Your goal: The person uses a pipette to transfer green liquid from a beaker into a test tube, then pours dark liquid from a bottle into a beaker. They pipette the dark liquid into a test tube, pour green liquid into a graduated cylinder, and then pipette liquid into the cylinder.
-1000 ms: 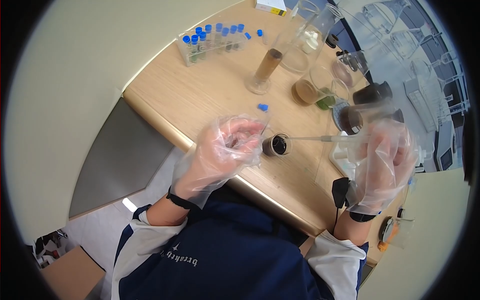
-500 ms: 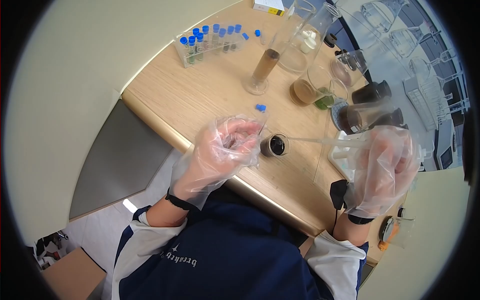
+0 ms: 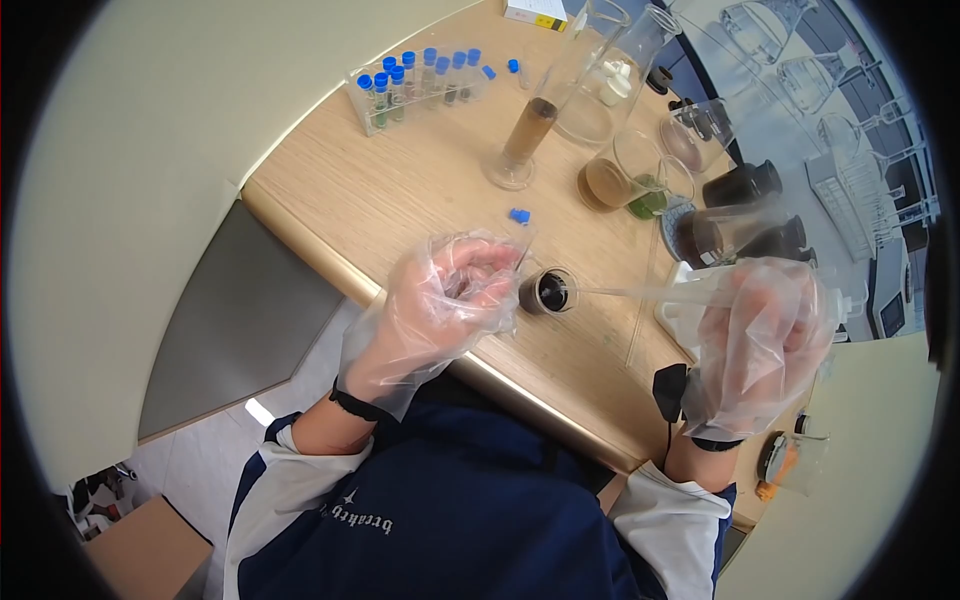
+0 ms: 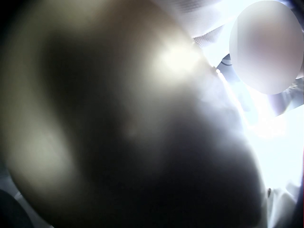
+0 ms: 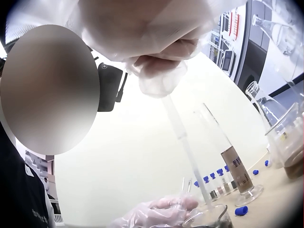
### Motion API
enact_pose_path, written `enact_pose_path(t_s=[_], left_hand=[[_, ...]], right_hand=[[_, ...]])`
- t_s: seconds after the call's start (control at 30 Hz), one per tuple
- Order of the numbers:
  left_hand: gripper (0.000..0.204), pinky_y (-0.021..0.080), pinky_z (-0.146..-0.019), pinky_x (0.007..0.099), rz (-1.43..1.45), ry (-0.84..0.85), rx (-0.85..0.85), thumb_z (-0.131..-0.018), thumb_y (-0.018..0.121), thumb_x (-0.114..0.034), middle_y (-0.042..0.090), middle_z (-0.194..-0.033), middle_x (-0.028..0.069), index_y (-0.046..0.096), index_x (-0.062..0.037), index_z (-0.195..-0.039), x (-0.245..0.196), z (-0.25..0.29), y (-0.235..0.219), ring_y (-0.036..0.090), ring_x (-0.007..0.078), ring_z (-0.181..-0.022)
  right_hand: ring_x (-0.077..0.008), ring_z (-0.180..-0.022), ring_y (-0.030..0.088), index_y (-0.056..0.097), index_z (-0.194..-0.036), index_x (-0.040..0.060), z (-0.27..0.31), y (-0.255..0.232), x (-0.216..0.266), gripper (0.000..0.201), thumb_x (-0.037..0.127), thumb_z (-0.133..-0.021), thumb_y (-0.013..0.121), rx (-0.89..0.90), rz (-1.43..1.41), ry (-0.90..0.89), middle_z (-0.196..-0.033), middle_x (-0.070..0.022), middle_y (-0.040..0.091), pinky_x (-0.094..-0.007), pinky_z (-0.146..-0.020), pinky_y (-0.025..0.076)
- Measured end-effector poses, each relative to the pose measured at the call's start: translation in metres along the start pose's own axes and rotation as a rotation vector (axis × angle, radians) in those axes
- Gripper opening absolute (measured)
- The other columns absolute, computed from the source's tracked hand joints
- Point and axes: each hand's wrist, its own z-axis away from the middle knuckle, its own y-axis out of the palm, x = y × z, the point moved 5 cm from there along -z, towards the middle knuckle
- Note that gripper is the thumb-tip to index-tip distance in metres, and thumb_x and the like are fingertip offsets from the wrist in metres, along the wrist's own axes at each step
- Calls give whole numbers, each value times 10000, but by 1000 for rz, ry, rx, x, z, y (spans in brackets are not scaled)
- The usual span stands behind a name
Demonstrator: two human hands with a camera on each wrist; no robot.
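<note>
Both hands wear loose clear plastic gloves. My right hand (image 3: 755, 340) grips a translucent plastic dropper (image 5: 178, 128), its thin stem angled down. Its tip is at the mouth of a small glass beaker (image 3: 535, 295) of very dark liquid near the table's front edge. Just left of that beaker, my left hand (image 3: 440, 290) has curled fingers pinching a small clear glass tube (image 5: 185, 186), open end up. A loose blue cap (image 3: 519, 215) lies beyond the beaker. The left wrist view is mostly dark blur.
A clear rack (image 3: 420, 103) of blue-capped vials stands at the back left. A measuring cylinder (image 3: 530, 130) of brown liquid is behind the beaker. Larger beakers, one with brown liquid (image 3: 604, 185), and dark jars (image 3: 742, 185) crowd the right. A white tray (image 3: 672, 318) lies near my right hand.
My right hand has shifted slightly toward the body, and the dropper now slants more, its tip still around the beaker's mouth. The left hand keeps its hold, almost still.
</note>
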Motion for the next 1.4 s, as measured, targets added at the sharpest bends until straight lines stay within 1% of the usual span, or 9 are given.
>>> enact_pose_path(t_s=[0.1,0.33,0.47,0.67,0.7,0.73,0.93,1.17,1.4], left_hand=[[289,494,-801,263,-19,-9,-47,-796,655,0,626,-1039,113,571,52,-1068,4,1,-1,601,144,-937],[361,512,-745,257,-13,24,-74,-808,666,-23,624,-962,80,520,65,-1126,13,0,-2,605,105,-840],[209,498,-676,233,130,-106,-48,-826,643,-17,602,-865,42,540,7,-1006,6,2,4,600,80,-763],[139,480,-650,226,168,-247,109,-841,620,-17,589,-805,22,498,-46,-899,0,-2,17,615,92,-735],[139,481,-653,229,148,-270,121,-842,620,-18,590,-804,23,497,-47,-900,0,-1,18,619,96,-738],[187,546,-715,333,155,-308,125,-813,617,39,550,-828,48,474,-45,-900,5,-1,19,587,122,-736],[159,554,-777,390,239,-286,94,-832,601,39,546,-835,53,477,-35,-900,13,-5,27,603,140,-754],[162,504,-791,275,214,-317,118,-833,621,36,582,-875,56,497,-20,-920,7,-5,34,605,130,-824],[151,480,-736,228,153,-347,124,-829,648,10,620,-849,61,529,-18,-917,2,-5,34,612,120,-798]], right_hand=[[-152,-598,496,527,-785,4,1,2,-3,170,146,-753,615,61,-338,164,-714,-76,538,-273,-532,402],[-166,-610,530,522,-803,-3,-3,-9,2,173,101,-731,640,46,-368,32,-728,-97,552,-250,-516,411],[-130,-566,472,529,-782,0,-9,-46,5,117,93,-806,596,-247,-371,-174,-675,-71,516,-217,-469,345],[-70,-531,409,591,-816,-9,-84,-147,-3,175,162,-856,593,-517,356,-204,-635,-15,503,-228,-471,305],[-68,-530,411,605,-818,-5,-104,-163,-18,180,172,-850,600,-496,251,-30,-635,-9,506,-228,-483,318],[-70,-531,425,605,-815,-6,-122,-168,-30,173,164,-847,592,-410,244,-35,-641,-13,522,-227,-493,329],[-86,-570,511,596,-813,-20,-179,-169,-99,186,167,-814,600,-167,316,129,-656,-37,587,-232,-538,396],[-112,-598,564,595,-763,-3,-207,-139,-143,217,213,-772,614,18,414,428,-648,-53,603,-239,-584,444],[-124,-589,571,616,-707,2,-209,-112,-143,244,241,-743,593,258,542,419,-651,-54,614,-251,-589,457]])
